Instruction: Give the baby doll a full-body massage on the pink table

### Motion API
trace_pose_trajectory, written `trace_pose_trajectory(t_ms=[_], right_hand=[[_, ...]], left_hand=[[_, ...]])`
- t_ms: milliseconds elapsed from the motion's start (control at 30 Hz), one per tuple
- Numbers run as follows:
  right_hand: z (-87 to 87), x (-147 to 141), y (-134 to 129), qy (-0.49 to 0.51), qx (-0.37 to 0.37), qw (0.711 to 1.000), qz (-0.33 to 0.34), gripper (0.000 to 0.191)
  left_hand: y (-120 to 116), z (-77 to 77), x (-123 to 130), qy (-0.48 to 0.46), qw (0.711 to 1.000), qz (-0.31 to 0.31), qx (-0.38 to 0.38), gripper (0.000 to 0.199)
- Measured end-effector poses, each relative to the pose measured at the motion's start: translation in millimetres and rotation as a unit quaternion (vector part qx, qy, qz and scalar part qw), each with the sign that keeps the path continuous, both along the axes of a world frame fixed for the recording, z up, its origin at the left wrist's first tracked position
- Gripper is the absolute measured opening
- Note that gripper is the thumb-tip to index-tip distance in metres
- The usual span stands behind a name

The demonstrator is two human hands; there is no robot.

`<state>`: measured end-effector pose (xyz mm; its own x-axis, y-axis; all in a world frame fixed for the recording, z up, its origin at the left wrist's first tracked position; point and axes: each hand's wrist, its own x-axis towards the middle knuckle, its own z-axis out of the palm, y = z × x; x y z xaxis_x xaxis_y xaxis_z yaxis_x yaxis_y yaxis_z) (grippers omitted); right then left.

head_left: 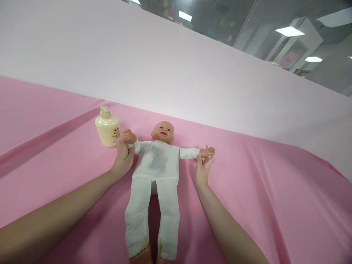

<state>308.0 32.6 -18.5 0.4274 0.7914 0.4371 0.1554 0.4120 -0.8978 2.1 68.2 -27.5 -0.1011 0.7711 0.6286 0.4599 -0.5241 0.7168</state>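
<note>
A baby doll [156, 161] in a white long-sleeved top and white trousers lies on its back on a pink cloth, its arms spread to both sides. My left hand [123, 157] is closed around the doll's wrist on the left of the view. On the other side my right hand [203, 168] grips the doll's other arm near the wrist, fingers beneath the small hand. A greyish patch shows on the chest, and yellowish stains mark both trouser ends. Just beyond my left hand stands a cream pump bottle [107, 128] with dark print.
The pink cloth [247, 190] has raised folds at left and right. Behind it rises a white wall [165, 73]. Above the wall, glass panes [247, 33] show ceiling lights.
</note>
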Motion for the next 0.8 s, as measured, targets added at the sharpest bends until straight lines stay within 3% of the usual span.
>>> trace_pose_trajectory(t_ms=[100, 200, 333, 400, 533, 667, 800], right_hand=[[7.3, -10, -9, -0.108, 0.008, 0.994, 0.032, 0.060], [3.1, -14, -9, -0.265, 0.015, 0.961, 0.072, 0.053], [-7.4, -14, -4, -0.447, 0.016, 0.885, 0.128, 0.047], [-9.7, -15, -2, -0.477, 0.006, 0.868, 0.140, 0.046], [-8.0, -15, -3, -0.415, 0.001, 0.899, 0.138, 0.044], [-6.0, -11, -1, -0.224, -0.018, 0.969, 0.105, 0.054], [-6.7, -1, 5, -0.068, -0.032, 0.996, 0.057, 0.061]], left_hand=[[1, -8.5, 3, 0.127, 0.992, 0.004, -0.002, 0.059], [-2, -9.4, 7, 0.231, 0.972, -0.044, -0.023, 0.054], [-3, -8.0, 9, 0.261, 0.963, -0.068, -0.020, 0.055], [-2, -9.2, 9, 0.251, 0.965, -0.075, -0.014, 0.055], [-1, -11.5, 9, 0.214, 0.972, -0.094, -0.016, 0.054], [-1, -9.8, 9, 0.143, 0.982, -0.107, -0.058, 0.051], [-2, -6.1, 10, 0.036, 0.991, -0.088, -0.094, 0.052]])
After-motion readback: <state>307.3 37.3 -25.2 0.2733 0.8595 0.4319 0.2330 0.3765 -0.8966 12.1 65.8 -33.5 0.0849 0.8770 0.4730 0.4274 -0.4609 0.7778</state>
